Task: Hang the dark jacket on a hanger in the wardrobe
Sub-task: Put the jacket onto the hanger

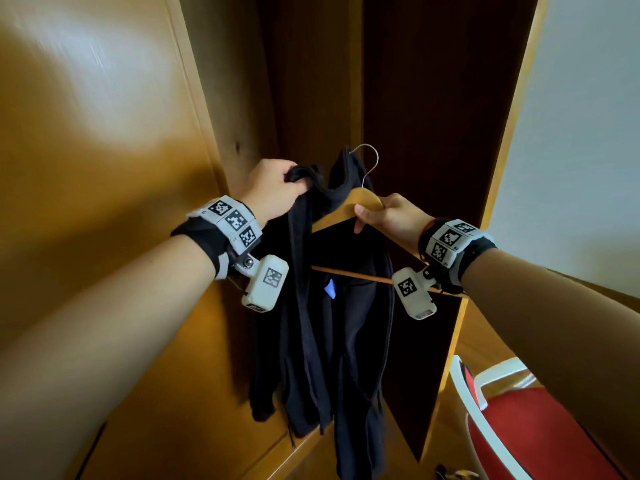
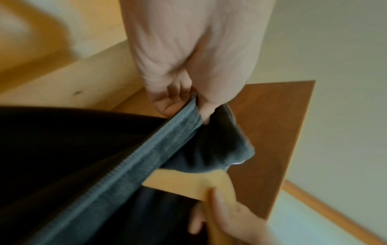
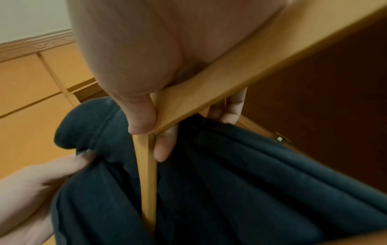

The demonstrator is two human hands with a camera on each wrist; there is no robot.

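The left hand [image 1: 273, 188] bunches a fistful of the dark jacket [image 1: 329, 327], which hangs toward six o'clock. At its three o'clock, the right hand [image 1: 391, 216] grips the wooden hanger [image 1: 363, 202] before the open wardrobe [image 1: 415, 98].

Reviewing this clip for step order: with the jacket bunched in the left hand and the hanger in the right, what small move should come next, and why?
Probably the left hand should pull its bunched fabric over the hanger's bare left arm. The right hand grips the wooden hanger near its neck, and the dark jacket hangs mostly in a bunch, so it is not seated yet. The metal hook is free, on no rail.
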